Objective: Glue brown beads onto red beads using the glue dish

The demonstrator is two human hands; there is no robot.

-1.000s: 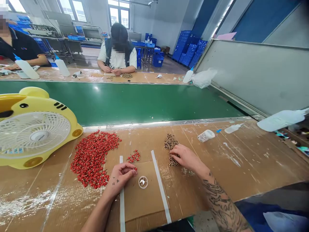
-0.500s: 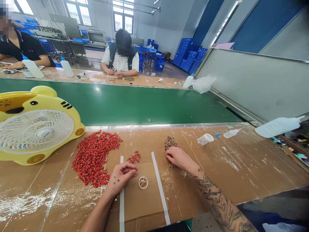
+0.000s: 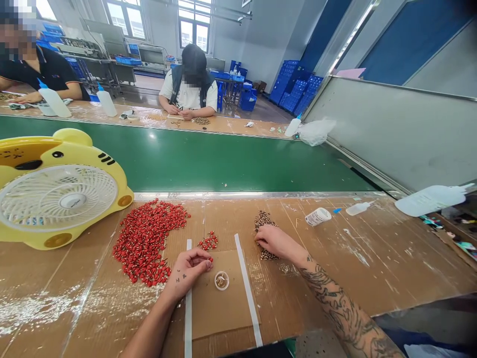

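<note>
My left hand [image 3: 191, 271] pinches a small red piece [image 3: 210, 259] between thumb and forefinger, above the left edge of a taped cardboard square [image 3: 223, 313]. A little cluster of red pieces [image 3: 208, 241] lies just beyond it, and a large heap of the same red pieces [image 3: 145, 243] spreads to its left. On the square stands a small round clear cup [image 3: 221, 281] with some glue-like contents. Over a pile of small dark and gold beads [image 3: 264, 219] rests my right hand [image 3: 274, 240], its fingers bent together; whatever is between the fingertips is hidden.
A yellow animal-shaped fan [image 3: 70, 189] stands at the left. Toward the right lie a white bottle [image 3: 318, 216], a small squeeze bottle [image 3: 358, 208] and a large clear bottle [image 3: 432, 200]. Beyond the green belt [image 3: 223, 164], two people sit at another bench with glue bottles.
Both hands stay almost in place, the left still pinching the red piece and the right still at the bead pile. The view has shifted slightly.
</note>
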